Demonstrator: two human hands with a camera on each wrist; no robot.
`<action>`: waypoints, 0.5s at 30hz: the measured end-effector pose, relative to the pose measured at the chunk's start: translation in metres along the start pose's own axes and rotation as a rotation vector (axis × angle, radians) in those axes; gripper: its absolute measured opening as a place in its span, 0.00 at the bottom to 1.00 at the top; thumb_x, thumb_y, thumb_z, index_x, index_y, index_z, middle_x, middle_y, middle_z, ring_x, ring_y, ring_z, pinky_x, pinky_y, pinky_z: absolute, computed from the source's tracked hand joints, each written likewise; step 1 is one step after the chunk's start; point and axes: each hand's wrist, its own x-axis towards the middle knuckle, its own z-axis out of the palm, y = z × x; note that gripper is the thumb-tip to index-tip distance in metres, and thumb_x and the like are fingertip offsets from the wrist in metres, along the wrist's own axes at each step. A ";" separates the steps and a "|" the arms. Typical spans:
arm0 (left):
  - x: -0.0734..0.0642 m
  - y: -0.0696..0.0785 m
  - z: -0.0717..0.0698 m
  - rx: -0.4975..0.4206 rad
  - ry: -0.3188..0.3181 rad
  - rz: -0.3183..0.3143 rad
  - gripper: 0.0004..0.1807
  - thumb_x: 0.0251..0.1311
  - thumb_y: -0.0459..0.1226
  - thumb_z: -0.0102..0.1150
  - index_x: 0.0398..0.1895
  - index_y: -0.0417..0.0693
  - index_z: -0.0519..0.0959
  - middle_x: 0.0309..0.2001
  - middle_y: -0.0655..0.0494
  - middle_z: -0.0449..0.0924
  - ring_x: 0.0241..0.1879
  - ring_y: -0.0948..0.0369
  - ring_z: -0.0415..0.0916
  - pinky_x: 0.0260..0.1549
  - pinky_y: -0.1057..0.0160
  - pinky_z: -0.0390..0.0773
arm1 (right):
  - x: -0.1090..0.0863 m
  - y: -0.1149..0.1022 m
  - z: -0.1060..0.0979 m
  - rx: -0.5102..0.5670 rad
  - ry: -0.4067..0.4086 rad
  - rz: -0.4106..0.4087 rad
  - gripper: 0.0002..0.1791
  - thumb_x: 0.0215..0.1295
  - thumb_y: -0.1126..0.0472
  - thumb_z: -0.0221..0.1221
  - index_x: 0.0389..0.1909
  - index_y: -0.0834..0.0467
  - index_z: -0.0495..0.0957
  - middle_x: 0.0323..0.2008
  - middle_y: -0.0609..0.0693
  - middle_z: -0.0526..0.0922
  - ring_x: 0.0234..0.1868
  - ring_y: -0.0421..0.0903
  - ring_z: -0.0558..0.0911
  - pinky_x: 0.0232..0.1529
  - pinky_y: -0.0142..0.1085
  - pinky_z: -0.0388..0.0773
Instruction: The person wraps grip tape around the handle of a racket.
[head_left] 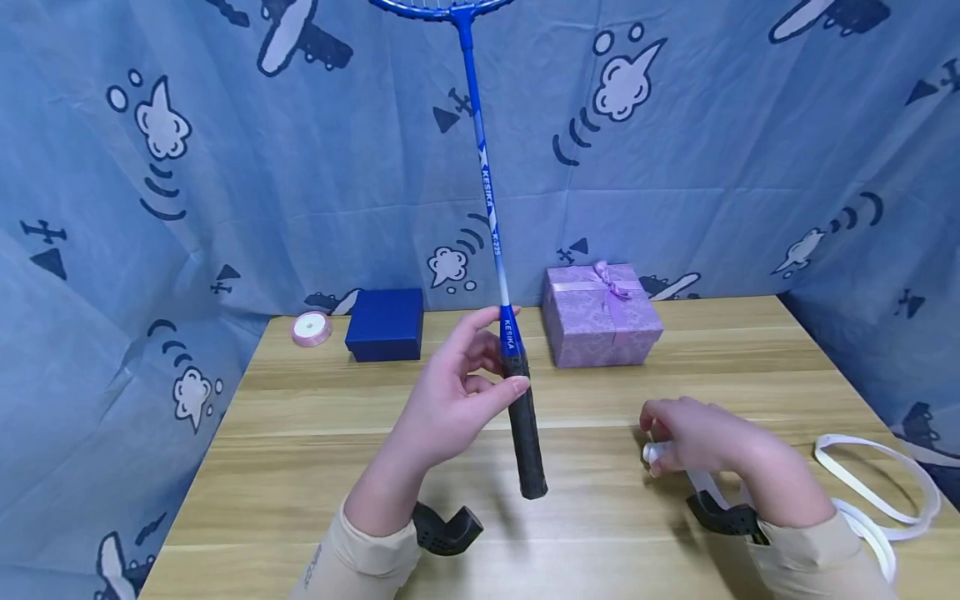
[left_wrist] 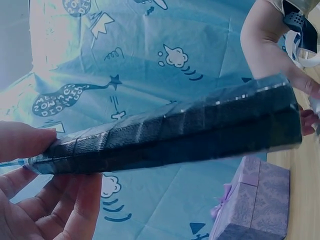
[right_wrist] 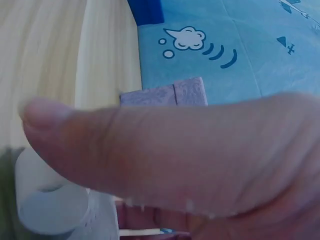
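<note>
My left hand pinches a blue badminton racket between thumb and fingers at the top of its black wrapped handle. The racket stands nearly upright above the table, head upward and mostly out of view. Low over the right part of the table, my right hand grips a small white cylindrical thing. Its round end shows below the thumb in the right wrist view; the hand hides the rest. A white strip shows below this hand; where it leads is hidden.
A loosely looped white band lies at the table's right edge. Along the back stand a pink ribbon spool, a dark blue box and a purple gift box with a bow. Behind them hangs a blue patterned cloth.
</note>
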 end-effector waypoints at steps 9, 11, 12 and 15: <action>0.000 0.001 -0.001 -0.021 0.001 -0.004 0.38 0.62 0.25 0.66 0.73 0.59 0.69 0.44 0.44 0.82 0.42 0.54 0.81 0.31 0.65 0.83 | 0.001 0.010 0.007 0.032 -0.007 0.021 0.21 0.50 0.56 0.78 0.36 0.53 0.74 0.29 0.44 0.74 0.31 0.44 0.71 0.31 0.37 0.67; -0.001 0.001 -0.001 -0.020 0.001 -0.005 0.38 0.62 0.25 0.67 0.73 0.59 0.70 0.44 0.44 0.82 0.42 0.54 0.81 0.30 0.66 0.83 | 0.003 0.010 0.009 0.074 0.002 -0.002 0.21 0.52 0.55 0.77 0.33 0.53 0.72 0.27 0.44 0.73 0.28 0.42 0.70 0.29 0.35 0.66; -0.001 0.001 -0.001 -0.018 0.000 -0.004 0.38 0.62 0.25 0.67 0.73 0.60 0.70 0.44 0.44 0.82 0.42 0.54 0.81 0.30 0.65 0.83 | 0.004 0.010 0.011 0.087 0.007 -0.014 0.20 0.53 0.54 0.76 0.32 0.52 0.71 0.26 0.44 0.72 0.28 0.41 0.70 0.29 0.34 0.65; -0.002 0.002 0.000 -0.010 -0.006 0.003 0.38 0.62 0.25 0.67 0.72 0.61 0.69 0.44 0.45 0.82 0.43 0.55 0.81 0.30 0.65 0.83 | 0.006 0.007 0.012 0.162 0.020 -0.060 0.18 0.57 0.55 0.73 0.30 0.51 0.70 0.26 0.42 0.72 0.27 0.39 0.71 0.28 0.31 0.67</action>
